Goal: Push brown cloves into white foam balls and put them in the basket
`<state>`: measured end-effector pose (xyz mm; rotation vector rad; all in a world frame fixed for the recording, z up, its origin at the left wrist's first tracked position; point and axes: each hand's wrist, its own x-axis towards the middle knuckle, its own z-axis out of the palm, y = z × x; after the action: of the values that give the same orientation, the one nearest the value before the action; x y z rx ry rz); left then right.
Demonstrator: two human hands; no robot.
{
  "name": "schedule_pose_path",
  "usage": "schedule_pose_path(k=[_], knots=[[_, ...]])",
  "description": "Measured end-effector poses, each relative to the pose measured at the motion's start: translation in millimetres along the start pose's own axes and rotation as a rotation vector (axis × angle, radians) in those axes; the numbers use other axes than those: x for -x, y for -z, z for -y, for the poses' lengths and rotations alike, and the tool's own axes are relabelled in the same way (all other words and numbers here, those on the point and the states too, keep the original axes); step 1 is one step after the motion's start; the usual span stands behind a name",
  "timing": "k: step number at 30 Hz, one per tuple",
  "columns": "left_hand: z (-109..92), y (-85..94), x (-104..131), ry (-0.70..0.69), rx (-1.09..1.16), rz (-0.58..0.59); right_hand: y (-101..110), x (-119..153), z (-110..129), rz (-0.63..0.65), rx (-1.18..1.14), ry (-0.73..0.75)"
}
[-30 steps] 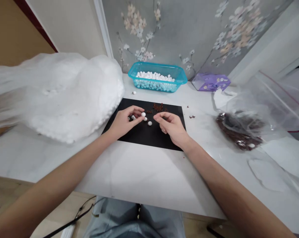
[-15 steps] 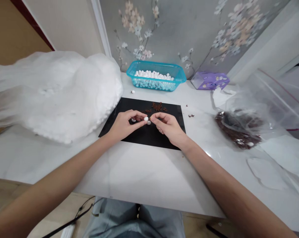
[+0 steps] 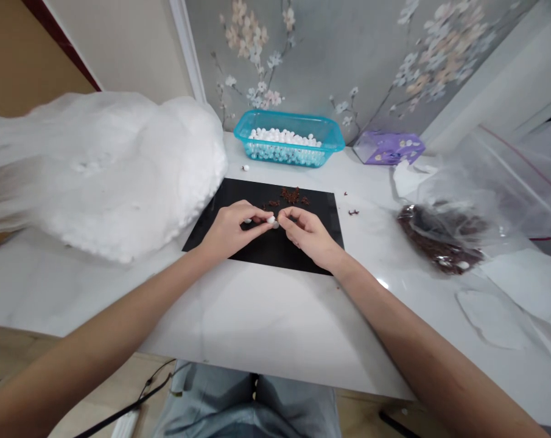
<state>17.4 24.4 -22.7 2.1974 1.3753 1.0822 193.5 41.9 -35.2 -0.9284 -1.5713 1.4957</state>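
Between thumb and forefinger, my left hand (image 3: pixel 233 230) pinches a small white ball (image 3: pixel 270 219) above a black mat (image 3: pixel 275 258). My right hand (image 3: pixel 309 236) is closed in a pinch just right of the ball; whatever its fingertips hold is too small to make out. Another white ball (image 3: pixel 276 225) shows just below the fingertips, and one more (image 3: pixel 248 221) is partly hidden by my left fingers. Small reddish-brown pieces (image 3: pixel 290 195) lie in a pile on the mat's far part, beyond both hands.
A teal basket (image 3: pixel 288 119) of white balls stands by the wall. On the left bulges a big clear bag of white balls (image 3: pixel 142 176). At right are a purple box (image 3: pixel 389 148) and a plastic bag of brown pieces (image 3: pixel 435 237). Stray brown bits (image 3: pixel 353 213) lie beside the mat.
Both hands stay nearly in place, still pinching close together over the mat. My left fingertips and the ball have shifted very slightly; the whole view has moved a little.
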Motion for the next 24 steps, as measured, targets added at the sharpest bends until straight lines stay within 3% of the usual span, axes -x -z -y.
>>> schedule_pose_path(k=[16,24], knots=[[-1.1,-4.4,3.9,-0.077,0.003,-0.059,0.8,1.8,0.5,-0.023,0.04,0.008],[-1.7,-3.6,2.0,-0.123,-0.01,-0.097,2.5,-0.6,-2.9,-0.037,-0.114,0.003]])
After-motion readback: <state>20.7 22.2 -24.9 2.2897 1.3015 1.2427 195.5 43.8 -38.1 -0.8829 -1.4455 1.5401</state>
